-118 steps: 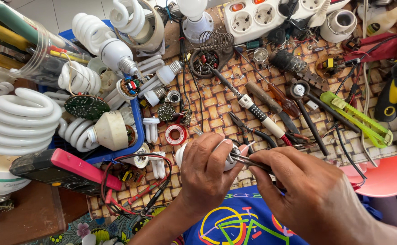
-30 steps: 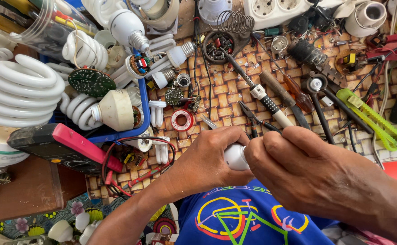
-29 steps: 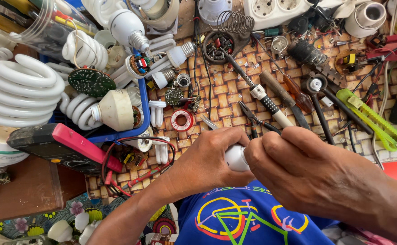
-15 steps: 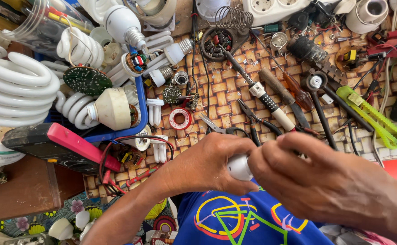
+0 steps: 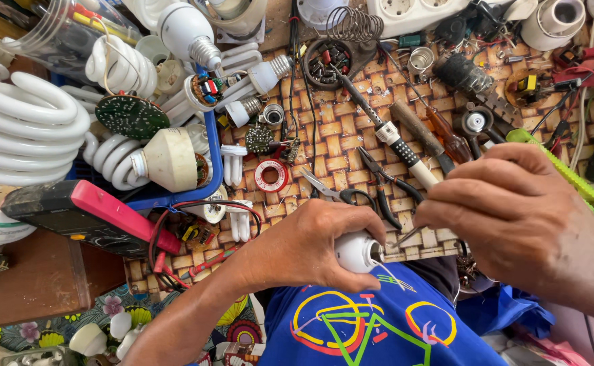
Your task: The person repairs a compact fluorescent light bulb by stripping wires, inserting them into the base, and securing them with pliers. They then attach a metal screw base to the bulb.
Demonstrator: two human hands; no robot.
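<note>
My left hand point(image 5: 314, 245) is closed around a small white lamp base point(image 5: 356, 251), held just off the near edge of the woven mat point(image 5: 351, 146). My right hand point(image 5: 514, 213) is curled over a thin metal tool whose tip point(image 5: 400, 238) pokes out toward the open end of the base. Most of that tool is hidden under my fingers. Thin white wires trail from the base down over my blue printed shirt point(image 5: 378, 325).
A blue tray point(image 5: 213, 159) at left holds spiral lamps point(image 5: 26, 125) and a green round circuit board point(image 5: 132, 116). A black and red multimeter point(image 5: 83, 215) lies beside it. Pliers point(image 5: 358, 193), screwdrivers point(image 5: 385, 129), a solder reel point(image 5: 271, 175) and a white power strip point(image 5: 412, 8) crowd the mat.
My hands have drifted a little lower and to the right. The right hand has closed further over the thin tool at the base's open end.
</note>
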